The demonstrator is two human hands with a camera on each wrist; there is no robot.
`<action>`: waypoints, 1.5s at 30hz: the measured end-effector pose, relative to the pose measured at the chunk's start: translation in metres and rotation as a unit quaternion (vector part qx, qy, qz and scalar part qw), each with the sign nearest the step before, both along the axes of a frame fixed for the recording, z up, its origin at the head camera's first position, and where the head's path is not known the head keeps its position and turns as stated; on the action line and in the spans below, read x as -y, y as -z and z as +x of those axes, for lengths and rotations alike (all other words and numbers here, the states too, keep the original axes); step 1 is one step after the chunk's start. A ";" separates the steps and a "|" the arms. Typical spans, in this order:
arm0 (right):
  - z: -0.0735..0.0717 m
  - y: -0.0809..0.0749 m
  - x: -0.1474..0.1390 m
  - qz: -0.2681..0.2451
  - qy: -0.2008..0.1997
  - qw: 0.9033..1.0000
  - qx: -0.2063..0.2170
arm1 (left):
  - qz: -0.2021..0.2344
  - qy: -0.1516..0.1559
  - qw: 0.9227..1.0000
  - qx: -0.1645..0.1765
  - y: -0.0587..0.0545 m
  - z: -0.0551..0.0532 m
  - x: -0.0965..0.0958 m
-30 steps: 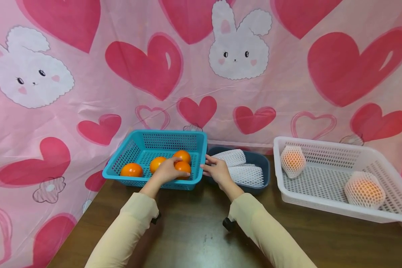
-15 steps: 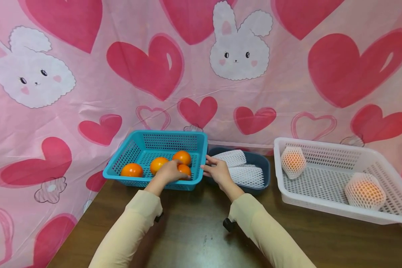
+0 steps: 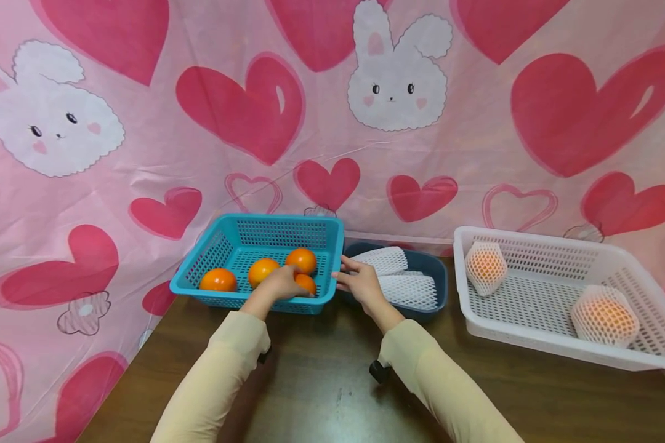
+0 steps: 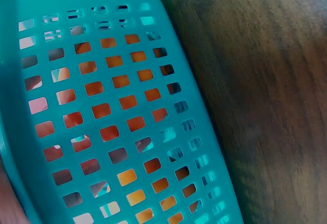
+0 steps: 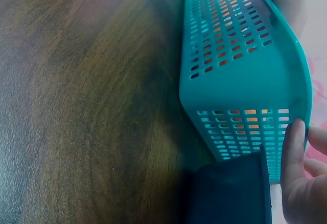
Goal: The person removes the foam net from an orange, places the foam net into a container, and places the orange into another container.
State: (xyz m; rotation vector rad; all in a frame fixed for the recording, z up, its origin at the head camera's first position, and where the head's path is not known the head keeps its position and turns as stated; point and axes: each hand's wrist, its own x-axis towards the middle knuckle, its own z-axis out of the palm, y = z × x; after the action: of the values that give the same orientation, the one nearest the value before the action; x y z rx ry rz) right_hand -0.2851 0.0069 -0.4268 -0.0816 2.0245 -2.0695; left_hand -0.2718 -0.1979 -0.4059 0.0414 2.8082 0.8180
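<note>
My left hand [image 3: 279, 285] reaches over the front rim into the teal basket [image 3: 288, 223]. Its thumb and fingers curve around an orange [image 3: 306, 283] at the front right corner, and the hand covers part of that fruit. Close by lie a second orange [image 3: 302, 261] behind it and a third orange [image 3: 263, 271] to the left. Another orange [image 3: 218, 280] sits at the basket's left end. My right hand [image 3: 364, 285] pinches the basket's right rim; in the right wrist view its thumb [image 5: 294, 152] lies along the outer wall, fingers beyond the rim.
A dark blue tray [image 3: 439, 280] holding white foam net sleeves [image 3: 407, 289] stands against the teal basket's right side. Farther right, a white basket [image 3: 532, 342] contains two net-wrapped oranges [image 3: 486, 268]. A heart-and-rabbit cloth [image 3: 321, 74] hangs behind the wooden table [image 3: 310, 394].
My left hand has shifted slightly right and lower around the front right orange, uncovering more of the orange to its left. My right hand has stayed at the rim.
</note>
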 end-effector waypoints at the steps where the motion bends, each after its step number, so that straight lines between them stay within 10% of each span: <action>1: 0.000 0.000 0.000 0.001 0.001 1.000 0.001 | 0.000 0.000 1.000 0.001 0.000 0.000 0.000; 32: -0.002 -0.001 -0.010 0.056 -0.035 0.997 -0.044 | 0.010 0.001 1.000 -0.017 -0.010 0.006 0.005; 45: -0.005 -0.008 -0.040 0.238 -0.177 0.936 -0.191 | 0.034 -0.010 0.999 -0.037 -0.018 0.009 0.003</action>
State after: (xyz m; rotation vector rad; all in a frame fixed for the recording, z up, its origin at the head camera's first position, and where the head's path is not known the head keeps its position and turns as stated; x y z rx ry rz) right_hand -0.2900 0.0467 -0.4192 -0.7482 2.4526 -1.3811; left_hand -0.2630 -0.2011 -0.3875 0.0553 2.8538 0.9343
